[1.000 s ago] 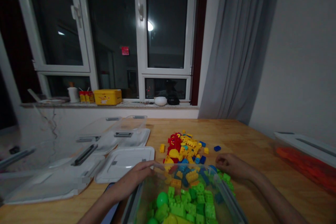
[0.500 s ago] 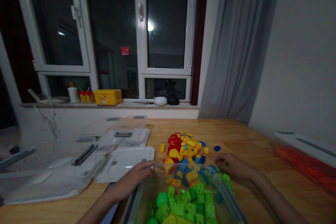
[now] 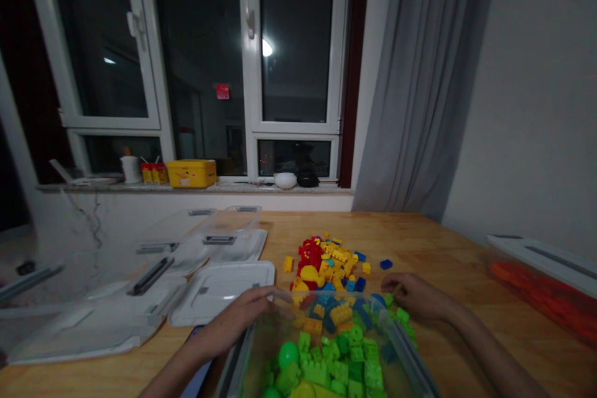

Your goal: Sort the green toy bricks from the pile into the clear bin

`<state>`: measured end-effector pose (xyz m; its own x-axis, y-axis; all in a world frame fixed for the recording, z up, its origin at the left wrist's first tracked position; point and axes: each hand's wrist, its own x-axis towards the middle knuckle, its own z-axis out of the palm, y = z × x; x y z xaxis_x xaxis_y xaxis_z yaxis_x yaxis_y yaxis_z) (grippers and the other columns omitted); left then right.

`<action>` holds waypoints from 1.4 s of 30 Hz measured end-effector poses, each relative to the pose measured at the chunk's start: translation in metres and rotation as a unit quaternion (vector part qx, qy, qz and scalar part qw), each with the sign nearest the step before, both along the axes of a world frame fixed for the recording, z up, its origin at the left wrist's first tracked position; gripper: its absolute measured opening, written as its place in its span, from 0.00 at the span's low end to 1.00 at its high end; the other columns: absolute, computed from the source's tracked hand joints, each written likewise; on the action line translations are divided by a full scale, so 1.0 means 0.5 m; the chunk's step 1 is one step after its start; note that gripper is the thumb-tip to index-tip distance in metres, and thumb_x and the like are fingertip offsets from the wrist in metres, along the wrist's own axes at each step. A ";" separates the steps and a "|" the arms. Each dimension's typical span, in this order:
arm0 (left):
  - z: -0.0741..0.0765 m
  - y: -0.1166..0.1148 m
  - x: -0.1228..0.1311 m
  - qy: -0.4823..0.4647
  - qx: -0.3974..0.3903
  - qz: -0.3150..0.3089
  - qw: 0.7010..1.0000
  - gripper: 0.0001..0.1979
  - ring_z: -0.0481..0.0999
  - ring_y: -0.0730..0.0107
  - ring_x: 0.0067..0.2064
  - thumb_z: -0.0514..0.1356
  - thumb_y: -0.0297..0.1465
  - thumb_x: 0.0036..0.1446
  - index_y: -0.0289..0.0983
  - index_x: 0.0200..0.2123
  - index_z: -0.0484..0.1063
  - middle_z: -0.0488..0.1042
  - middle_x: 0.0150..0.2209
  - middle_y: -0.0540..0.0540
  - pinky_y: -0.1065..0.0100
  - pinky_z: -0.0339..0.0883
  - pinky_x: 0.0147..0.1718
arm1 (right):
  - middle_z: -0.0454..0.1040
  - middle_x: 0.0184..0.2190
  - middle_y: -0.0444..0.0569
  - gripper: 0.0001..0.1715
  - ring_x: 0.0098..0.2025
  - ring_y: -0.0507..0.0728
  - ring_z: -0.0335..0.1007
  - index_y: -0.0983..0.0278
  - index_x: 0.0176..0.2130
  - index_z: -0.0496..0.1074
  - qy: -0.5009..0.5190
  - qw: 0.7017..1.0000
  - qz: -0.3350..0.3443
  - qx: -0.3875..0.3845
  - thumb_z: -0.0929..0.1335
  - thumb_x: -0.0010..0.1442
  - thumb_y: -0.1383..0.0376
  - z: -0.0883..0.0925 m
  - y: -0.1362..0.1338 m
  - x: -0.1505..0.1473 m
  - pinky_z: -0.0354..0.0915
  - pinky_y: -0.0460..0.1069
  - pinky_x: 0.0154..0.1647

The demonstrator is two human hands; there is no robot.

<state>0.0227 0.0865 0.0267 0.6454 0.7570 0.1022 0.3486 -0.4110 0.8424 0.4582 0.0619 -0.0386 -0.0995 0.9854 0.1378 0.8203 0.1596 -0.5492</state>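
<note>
A clear plastic storage box (image 3: 326, 300) stands in front of me, with many green building blocks (image 3: 336, 364) and a green ball (image 3: 288, 354) inside. My left hand (image 3: 252, 306) grips the box's far left corner, thumb and fingers over the rim. Right of the box, my right hand (image 3: 413, 295) hovers low with curled fingers above loose green blocks (image 3: 405, 318). One green block (image 3: 388, 300) lies right under its fingertips; whether the fingers pinch anything is hidden. Beyond the box spreads a pile of yellow blocks (image 3: 339, 256), with red and blue pieces among them.
White lids (image 3: 228, 280) and clear boxes with grey latches (image 3: 158, 273) cover the table's left side. At the right edge stands a lidded box of orange-red pieces (image 3: 536, 286). A yellow box (image 3: 191, 173) and a white bowl (image 3: 285, 180) sit on the windowsill.
Beneath my right fingertips a green block now shows where little of it was visible before. My right hand has barely shifted, and the left hand stays on the box corner.
</note>
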 end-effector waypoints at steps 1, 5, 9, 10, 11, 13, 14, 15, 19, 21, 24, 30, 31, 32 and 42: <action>0.000 0.000 0.000 -0.002 0.001 0.002 1.000 0.18 0.69 0.60 0.57 0.52 0.35 0.62 0.43 0.51 0.76 0.76 0.54 0.49 0.63 0.55 0.60 | 0.81 0.41 0.51 0.26 0.41 0.59 0.75 0.65 0.42 0.77 0.003 1.000 0.003 0.000 0.61 0.45 0.73 0.001 -0.001 0.000 0.67 0.49 0.42; -0.001 0.000 0.001 -0.011 -0.007 -0.005 1.000 0.17 0.69 0.59 0.56 0.52 0.33 0.61 0.44 0.49 0.77 0.76 0.55 0.50 0.63 0.57 0.59 | 0.80 0.46 0.52 0.29 0.47 0.60 0.74 0.63 0.44 0.77 0.004 1.000 0.007 0.003 0.62 0.44 0.74 0.005 -0.007 0.000 0.67 0.52 0.49; -0.002 0.001 0.001 -0.023 -0.005 0.002 1.000 0.17 0.69 0.59 0.56 0.53 0.33 0.60 0.43 0.48 0.78 0.75 0.55 0.50 0.62 0.57 0.60 | 0.80 0.45 0.51 0.28 0.45 0.60 0.75 0.63 0.45 0.77 -0.004 1.000 0.009 -0.010 0.62 0.45 0.73 -0.004 -0.004 0.006 0.67 0.51 0.47; -0.002 0.000 0.001 -0.022 -0.004 0.006 1.000 0.17 0.69 0.58 0.57 0.53 0.34 0.60 0.43 0.48 0.78 0.75 0.56 0.50 0.63 0.56 0.60 | 0.80 0.44 0.51 0.27 0.44 0.59 0.75 0.63 0.45 0.77 -0.004 1.000 0.013 -0.014 0.62 0.46 0.74 -0.008 -0.002 0.009 0.68 0.50 0.45; -0.002 0.000 0.000 -0.019 -0.002 0.009 1.000 0.17 0.69 0.58 0.57 0.53 0.34 0.60 0.43 0.49 0.77 0.75 0.56 0.50 0.63 0.55 0.60 | 0.81 0.42 0.50 0.26 0.42 0.59 0.75 0.64 0.44 0.77 -0.003 1.000 0.017 -0.017 0.62 0.46 0.74 -0.012 0.000 0.011 0.68 0.50 0.43; -0.001 0.000 -0.001 -0.013 0.004 0.007 1.000 0.18 0.69 0.58 0.57 0.53 0.35 0.61 0.43 0.50 0.77 0.75 0.56 0.50 0.63 0.55 0.60 | 0.81 0.38 0.49 0.24 0.38 0.57 0.75 0.64 0.42 0.77 0.000 1.000 0.021 -0.017 0.63 0.46 0.73 -0.019 0.005 0.016 0.67 0.48 0.39; -0.001 0.000 -0.001 -0.010 0.007 0.002 1.000 0.18 0.69 0.58 0.57 0.52 0.35 0.61 0.44 0.51 0.76 0.75 0.56 0.50 0.62 0.56 0.60 | 0.81 0.37 0.48 0.23 0.37 0.57 0.74 0.64 0.41 0.77 0.002 1.000 0.019 -0.015 0.63 0.46 0.73 -0.023 0.006 0.017 0.67 0.47 0.38; -0.001 0.000 -0.002 -0.008 0.010 -0.002 1.000 0.19 0.69 0.58 0.57 0.52 0.36 0.61 0.44 0.52 0.76 0.75 0.56 0.50 0.62 0.56 0.60 | 0.80 0.35 0.48 0.22 0.36 0.56 0.74 0.64 0.40 0.77 0.004 1.000 0.016 -0.012 0.63 0.47 0.73 -0.025 0.007 0.018 0.66 0.47 0.37; -0.002 0.001 -0.003 -0.007 0.014 0.013 1.000 0.18 0.68 0.57 0.57 0.53 0.36 0.61 0.44 0.51 0.76 0.75 0.56 0.50 0.62 0.55 0.61 | 0.79 0.32 0.47 0.19 0.34 0.55 0.72 0.64 0.39 0.76 0.007 1.000 0.014 -0.008 0.64 0.48 0.72 -0.023 0.006 0.014 0.65 0.46 0.34; -0.004 0.001 -0.002 -0.012 0.008 0.017 1.000 0.18 0.69 0.58 0.57 0.53 0.35 0.61 0.44 0.49 0.77 0.76 0.55 0.50 0.62 0.55 0.60 | 0.78 0.31 0.46 0.17 0.33 0.55 0.71 0.64 0.39 0.76 0.004 1.000 0.012 -0.001 0.64 0.49 0.71 -0.016 0.003 0.009 0.64 0.46 0.32; -0.004 0.001 -0.002 -0.016 -0.002 0.009 1.000 0.18 0.70 0.58 0.56 0.53 0.34 0.60 0.43 0.49 0.77 0.76 0.54 0.50 0.62 0.57 0.59 | 0.77 0.30 0.46 0.15 0.31 0.55 0.70 0.64 0.38 0.76 0.009 1.000 0.001 0.013 0.64 0.51 0.69 0.000 -0.002 0.000 0.63 0.46 0.31; 0.006 -0.002 0.003 -0.004 0.010 -0.001 1.000 0.17 0.70 0.58 0.57 0.52 0.34 0.59 0.43 0.44 0.79 0.75 0.56 0.50 0.62 0.57 0.60 | 0.76 0.30 0.48 0.14 0.32 0.57 0.70 0.64 0.40 0.74 0.034 0.995 -0.046 0.082 0.65 0.55 0.62 0.042 -0.010 -0.020 0.65 0.49 0.34; 0.008 -0.003 0.004 -0.007 0.009 -0.003 1.000 0.17 0.70 0.58 0.57 0.52 0.33 0.59 0.43 0.45 0.79 0.75 0.56 0.50 0.62 0.57 0.60 | 0.76 0.31 0.48 0.15 0.33 0.57 0.71 0.64 0.40 0.74 0.048 0.993 -0.048 0.093 0.65 0.56 0.60 0.048 -0.011 -0.024 0.65 0.49 0.34; 0.010 -0.005 0.006 -0.011 0.008 -0.004 1.000 0.18 0.70 0.58 0.56 0.52 0.33 0.59 0.43 0.46 0.78 0.76 0.55 0.50 0.61 0.58 0.60 | 0.76 0.31 0.48 0.15 0.33 0.57 0.71 0.63 0.40 0.73 0.064 0.992 -0.049 0.102 0.66 0.56 0.58 0.053 -0.011 -0.029 0.66 0.49 0.34; 0.015 -0.009 0.009 -0.013 0.004 -0.003 1.000 0.19 0.71 0.60 0.55 0.52 0.33 0.60 0.43 0.50 0.77 0.77 0.54 0.51 0.64 0.60 0.57 | 0.76 0.38 0.50 0.23 0.43 0.59 0.73 0.61 0.39 0.71 0.285 0.951 0.041 0.110 0.71 0.54 0.46 0.086 -0.035 -0.101 0.69 0.53 0.47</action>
